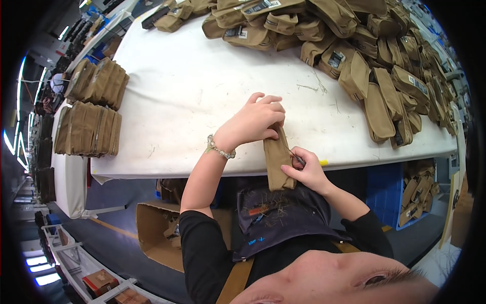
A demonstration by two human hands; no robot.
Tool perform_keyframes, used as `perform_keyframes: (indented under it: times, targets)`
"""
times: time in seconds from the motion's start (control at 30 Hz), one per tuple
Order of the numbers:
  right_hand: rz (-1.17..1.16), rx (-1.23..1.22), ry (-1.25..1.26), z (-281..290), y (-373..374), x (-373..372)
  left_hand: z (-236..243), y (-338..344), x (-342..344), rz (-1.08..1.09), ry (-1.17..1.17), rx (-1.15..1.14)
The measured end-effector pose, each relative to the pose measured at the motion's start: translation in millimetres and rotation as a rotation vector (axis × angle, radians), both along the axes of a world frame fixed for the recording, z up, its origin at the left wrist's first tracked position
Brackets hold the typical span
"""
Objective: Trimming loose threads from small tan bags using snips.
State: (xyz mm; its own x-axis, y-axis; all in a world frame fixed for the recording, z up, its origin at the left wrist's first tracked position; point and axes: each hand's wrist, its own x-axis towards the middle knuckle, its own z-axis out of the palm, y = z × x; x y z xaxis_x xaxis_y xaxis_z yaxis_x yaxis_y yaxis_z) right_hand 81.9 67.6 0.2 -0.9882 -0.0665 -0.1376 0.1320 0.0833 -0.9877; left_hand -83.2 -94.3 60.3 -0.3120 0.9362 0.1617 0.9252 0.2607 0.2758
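A long tan fabric pouch hangs over the table's near edge, between my two hands. My left hand grips its upper end with thumb and curled fingers. My right hand is at the pouch's right side, thumb pressed on the cloth. In that same hand is a small dark tool with a thin pointed tip, which looks like thread snips. The tip lies against the pouch's edge; my fingers hide much of the tool.
Tan pouches are heaped along the far and right sides of the white table. Two stacks of pouches stand at left. Loose threads lie on the table and on my dark apron. Below are a cardboard box and a blue bin.
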Motion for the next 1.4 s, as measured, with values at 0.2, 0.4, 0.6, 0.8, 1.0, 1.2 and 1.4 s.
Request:
perform_keyframes:
  times: [0.2,0.4,0.6,0.8,1.0,1.2,1.4]
  targets:
    - [-0.02,0.47,0.429,29.8,28.3,-11.9,-0.2,-20.0,9.8,0.049,0.014,0.309]
    - [-0.129,1.027,1.007,25.7,55.2,-45.3,-16.9,-32.6,63.1,0.188,0.308,0.466]
    - [0.012,0.841,0.859,-17.3,58.3,-56.0,-48.8,-23.7,108.2,0.281,0.183,0.384]
    - [-0.059,0.37,0.496,-17.7,53.5,-34.2,-53.3,-25.4,116.0,0.408,-0.249,0.378]
    - [-0.179,0.621,0.108,14.8,54.3,-1.4,-50.0,-19.0,111.1,0.411,-0.385,0.37]
    - [-0.129,0.877,0.425,32.8,43.9,14.3,-51.9,-19.5,108.9,0.395,-0.351,0.355]
    - [-0.055,1.042,0.558,38.2,23.8,18.5,-56.0,-16.8,107.2,0.403,-0.326,0.349]
